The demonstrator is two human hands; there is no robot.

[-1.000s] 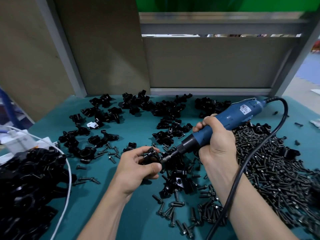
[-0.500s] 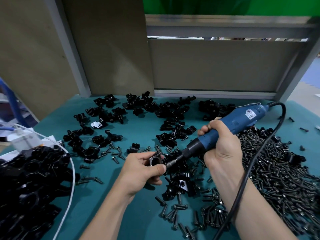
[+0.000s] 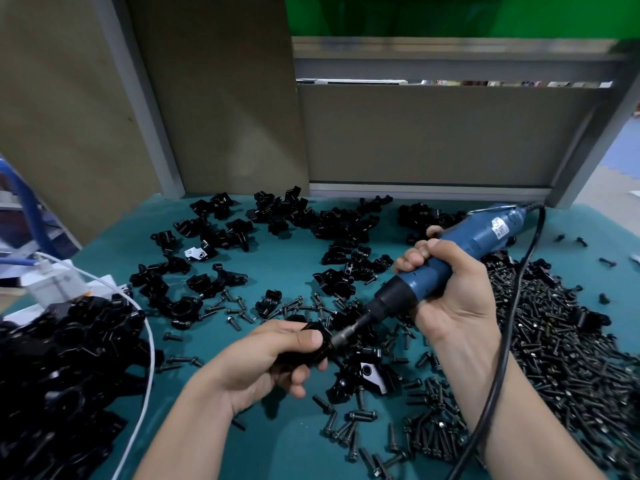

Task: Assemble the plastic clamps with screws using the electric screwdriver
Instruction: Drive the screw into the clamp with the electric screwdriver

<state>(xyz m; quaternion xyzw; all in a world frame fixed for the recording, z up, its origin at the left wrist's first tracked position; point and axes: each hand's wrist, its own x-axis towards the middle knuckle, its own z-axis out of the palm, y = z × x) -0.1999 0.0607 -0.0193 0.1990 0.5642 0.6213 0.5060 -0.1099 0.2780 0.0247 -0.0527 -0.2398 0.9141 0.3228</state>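
My left hand [image 3: 266, 362] grips a black plastic clamp [image 3: 313, 344] just above the teal table [image 3: 277, 445]. My right hand [image 3: 450, 289] is wrapped around the blue electric screwdriver [image 3: 464, 251], which slants down to the left. Its metal bit [image 3: 348, 332] meets the clamp's right side beside my left thumb. The screw at the tip is hidden. Loose black screws [image 3: 561, 358] lie in a big heap at the right.
Unassembled black clamps [image 3: 332, 223] are scattered across the back of the table. A dark pile of clamps [image 3: 59, 375] fills the left front, with a white cable [image 3: 145, 375] across it. The screwdriver's black cord [image 3: 502, 358] runs over my right forearm. Grey panels wall the back.
The clamp has turned in my left hand, and my thumb now lies over its top. The bit stays against the clamp. The view has shifted slightly.
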